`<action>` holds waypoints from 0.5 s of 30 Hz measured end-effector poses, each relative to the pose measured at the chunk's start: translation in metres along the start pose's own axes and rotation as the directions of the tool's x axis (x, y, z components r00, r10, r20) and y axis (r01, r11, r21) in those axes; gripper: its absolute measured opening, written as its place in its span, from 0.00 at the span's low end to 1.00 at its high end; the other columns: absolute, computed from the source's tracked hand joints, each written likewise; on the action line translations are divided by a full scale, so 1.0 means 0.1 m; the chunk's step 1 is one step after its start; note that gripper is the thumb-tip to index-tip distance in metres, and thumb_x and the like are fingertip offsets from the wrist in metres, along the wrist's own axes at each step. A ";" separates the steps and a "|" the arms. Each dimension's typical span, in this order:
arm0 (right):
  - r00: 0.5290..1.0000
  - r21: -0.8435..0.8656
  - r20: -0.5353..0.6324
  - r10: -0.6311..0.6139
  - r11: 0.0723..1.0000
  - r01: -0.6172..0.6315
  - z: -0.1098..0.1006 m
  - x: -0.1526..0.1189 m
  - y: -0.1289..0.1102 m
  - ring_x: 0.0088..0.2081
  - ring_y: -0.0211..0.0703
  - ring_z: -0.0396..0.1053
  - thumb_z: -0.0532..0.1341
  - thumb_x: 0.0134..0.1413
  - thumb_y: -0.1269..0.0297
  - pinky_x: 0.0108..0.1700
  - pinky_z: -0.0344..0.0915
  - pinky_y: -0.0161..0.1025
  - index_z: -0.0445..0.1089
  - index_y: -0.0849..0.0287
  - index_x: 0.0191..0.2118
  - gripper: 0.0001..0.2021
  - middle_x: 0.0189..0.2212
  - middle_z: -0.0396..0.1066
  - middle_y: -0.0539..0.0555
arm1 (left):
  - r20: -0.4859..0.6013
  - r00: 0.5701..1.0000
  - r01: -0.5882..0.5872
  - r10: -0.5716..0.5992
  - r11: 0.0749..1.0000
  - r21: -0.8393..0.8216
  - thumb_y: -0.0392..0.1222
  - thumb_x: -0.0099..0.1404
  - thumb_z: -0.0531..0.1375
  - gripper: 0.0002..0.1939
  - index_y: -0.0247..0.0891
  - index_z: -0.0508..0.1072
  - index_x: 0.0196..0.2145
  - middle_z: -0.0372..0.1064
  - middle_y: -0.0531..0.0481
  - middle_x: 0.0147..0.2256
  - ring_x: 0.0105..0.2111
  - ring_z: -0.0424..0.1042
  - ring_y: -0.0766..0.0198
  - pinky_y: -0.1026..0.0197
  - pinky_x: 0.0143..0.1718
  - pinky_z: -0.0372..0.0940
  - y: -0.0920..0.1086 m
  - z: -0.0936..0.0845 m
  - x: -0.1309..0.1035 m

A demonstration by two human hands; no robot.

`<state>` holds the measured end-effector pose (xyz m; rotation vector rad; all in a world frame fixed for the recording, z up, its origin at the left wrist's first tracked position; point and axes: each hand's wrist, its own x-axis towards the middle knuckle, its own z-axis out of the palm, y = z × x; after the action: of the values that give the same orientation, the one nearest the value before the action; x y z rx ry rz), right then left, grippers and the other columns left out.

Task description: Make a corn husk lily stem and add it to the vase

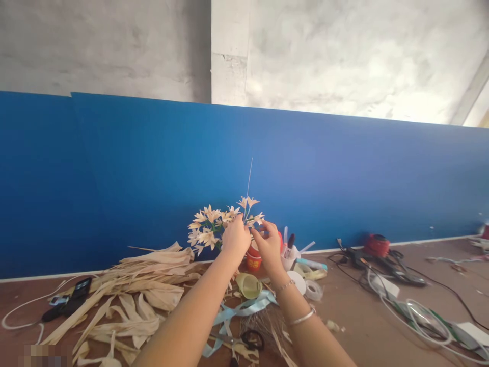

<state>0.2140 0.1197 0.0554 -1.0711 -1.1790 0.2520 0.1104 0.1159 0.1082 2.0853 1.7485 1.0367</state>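
Below the hands [237, 238], blue ribbon [254, 305] and scissors [233, 340] clutter the brown table [362, 331].

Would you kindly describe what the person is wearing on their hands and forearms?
Both the left hand and right hand are ungloved, and no sleeves show on the forearms. The right wrist wears a thin, silvery chain bracelet and a smooth, silver-coloured bangle; the left shows no jewellery.

The left hand [235, 238] held a thin upright wire [249, 176] beside pale artificial flowers [207, 237], the right hand [270, 247] curled close by; dried husks [164, 294], light-blue ribbon [256, 304] and black-handled scissors [244, 340] lay on the brown table [359, 331].
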 end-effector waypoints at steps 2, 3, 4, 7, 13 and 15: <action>0.999 -0.001 0.005 0.033 0.999 -0.033 -0.03 -0.04 0.01 0.40 0.46 0.65 0.61 0.44 0.64 0.41 0.63 0.41 0.69 0.61 0.42 0.17 0.40 0.67 0.57 | 0.009 1.000 -0.006 0.006 1.000 -0.018 0.37 0.64 0.50 0.23 0.33 0.58 0.57 0.68 0.34 0.49 0.48 0.69 0.51 0.56 0.43 0.62 0.00 -0.01 -0.03; 0.999 0.001 0.009 0.049 0.999 -0.049 -0.05 -0.05 0.01 0.41 0.46 0.66 0.61 0.44 0.64 0.41 0.64 0.42 0.68 0.61 0.43 0.17 0.41 0.67 0.58 | 0.018 1.000 -0.008 0.009 0.999 -0.035 0.37 0.64 0.50 0.24 0.34 0.57 0.58 0.69 0.34 0.48 0.47 0.69 0.52 0.57 0.43 0.62 0.00 -0.02 -0.04; 0.998 0.004 0.009 0.063 0.998 -0.063 -0.07 -0.07 0.01 0.42 0.47 0.66 0.60 0.45 0.64 0.42 0.64 0.42 0.68 0.61 0.44 0.18 0.42 0.67 0.58 | 0.027 1.000 -0.008 0.010 0.998 -0.057 0.37 0.64 0.51 0.25 0.34 0.56 0.58 0.71 0.35 0.46 0.46 0.70 0.53 0.58 0.43 0.62 0.00 -0.02 -0.05; 0.996 0.012 -0.005 0.093 0.996 -0.093 -0.13 -0.13 -0.01 0.41 0.47 0.66 0.59 0.47 0.63 0.42 0.65 0.43 0.67 0.62 0.45 0.18 0.42 0.68 0.59 | 0.055 0.998 0.009 -0.001 0.989 -0.147 0.38 0.64 0.51 0.23 0.35 0.57 0.57 0.75 0.38 0.38 0.41 0.73 0.56 0.59 0.43 0.62 -0.01 -0.03 -0.09; 0.995 0.017 -0.011 0.096 0.995 -0.096 -0.25 -0.20 -0.03 0.39 0.47 0.68 0.58 0.48 0.64 0.40 0.66 0.45 0.68 0.61 0.43 0.14 0.40 0.70 0.59 | 0.086 0.996 0.007 0.015 0.970 -0.243 0.40 0.66 0.47 0.18 0.35 0.62 0.52 0.73 0.49 0.21 0.26 0.74 0.59 0.60 0.37 0.64 -0.01 -0.08 -0.15; 0.997 -0.029 -0.038 0.060 0.998 -0.062 -0.30 -0.23 -0.08 0.38 0.47 0.68 0.57 0.49 0.65 0.40 0.66 0.45 0.67 0.61 0.42 0.13 0.40 0.70 0.58 | 0.093 0.996 0.012 0.014 0.962 -0.271 0.41 0.66 0.46 0.17 0.36 0.62 0.51 0.70 0.52 0.18 0.20 0.71 0.62 0.62 0.30 0.64 -0.01 -0.13 -0.20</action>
<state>0.2272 0.0840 0.0478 -1.1350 -1.1212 0.2616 0.1001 0.0940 0.1098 1.9316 1.4677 1.0906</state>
